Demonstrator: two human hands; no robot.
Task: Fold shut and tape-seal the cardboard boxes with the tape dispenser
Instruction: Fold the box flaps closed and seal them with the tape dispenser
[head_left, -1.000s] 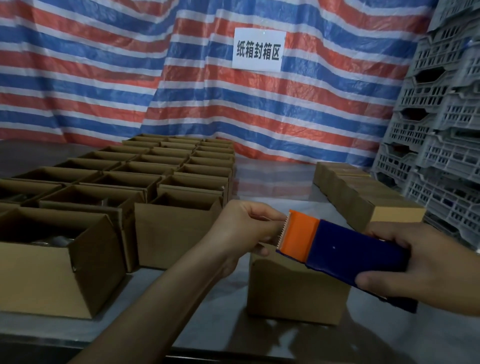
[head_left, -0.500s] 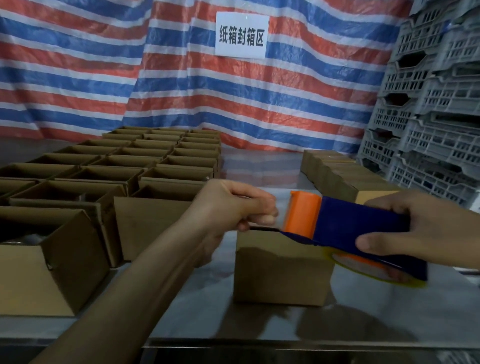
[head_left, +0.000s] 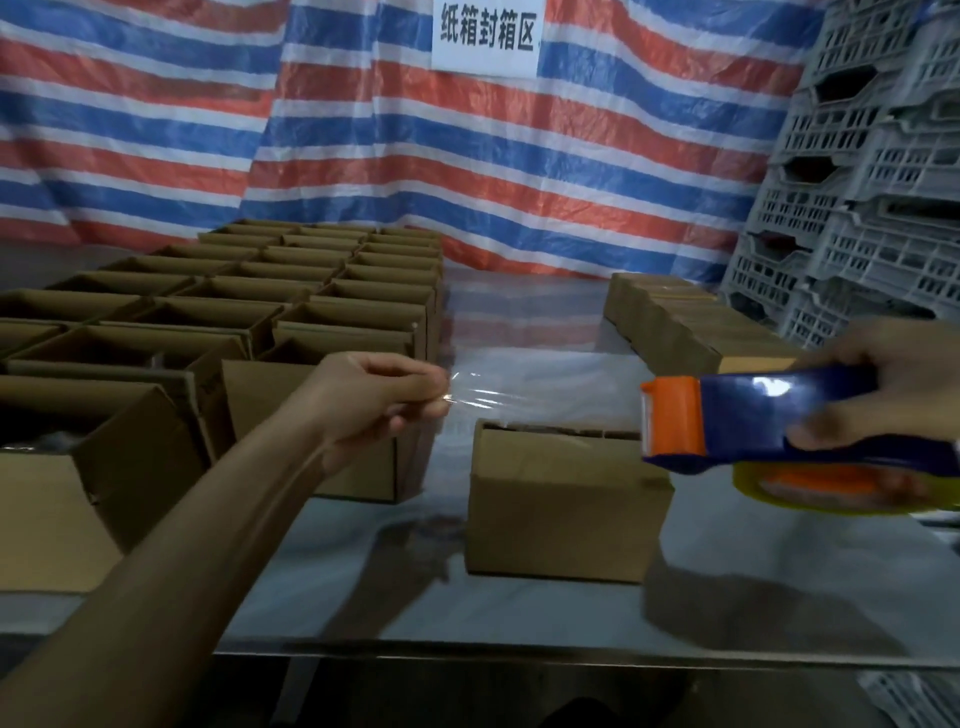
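Above the small brown cardboard box (head_left: 566, 499) on the shiny metal desk (head_left: 363, 597): clear tape strip (head_left: 519, 400) stretched taut. Left hand (head_left: 374, 400), left of box, grip pinched on tape end. Right hand (head_left: 883, 395), right of box, grip clamped round blue-and-orange tape dispenser (head_left: 753, 421).

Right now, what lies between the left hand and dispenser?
Only clear tape, stretched from left hand to dispenser above the box, in the head view.

tarp (head_left: 519, 171): striped red, white, blue; sign (head_left: 487, 36): on tarp; crates (head_left: 872, 171): grey, stacked right
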